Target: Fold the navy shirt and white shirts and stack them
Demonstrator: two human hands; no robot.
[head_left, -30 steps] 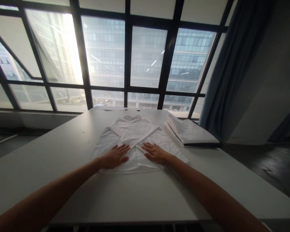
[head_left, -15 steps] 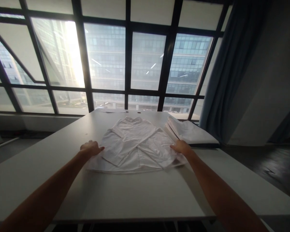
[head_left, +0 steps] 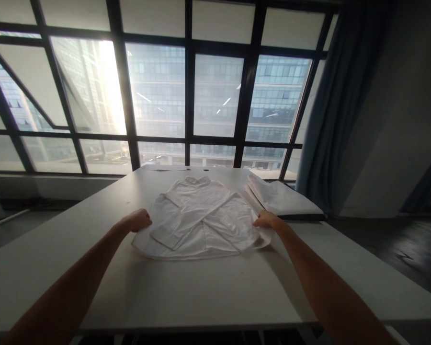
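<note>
A white long-sleeved shirt [head_left: 201, 220] lies on the white table [head_left: 201, 292], its collar toward the window and its sleeves folded across the front. My left hand [head_left: 139, 220] is closed on the shirt's left side edge. On the opposite side my right hand [head_left: 266, 219] pinches the other side edge, near the lower corner. The hem faces me and curves over the tabletop, its right corner a little raised. Fingertips under the cloth are partly hidden.
A stack of folded white cloth [head_left: 283, 196] lies just beyond my right hand, with a dark layer beneath. A paper-like sheet [head_left: 165, 167] sits at the table's far end. Behind stand large windows and a blue curtain [head_left: 323, 120] at the right.
My left hand has tightened from a looser grip into a closed one at the shirt's edge. The hem's left corner has shifted slightly inward. The view has tilted up a little.
</note>
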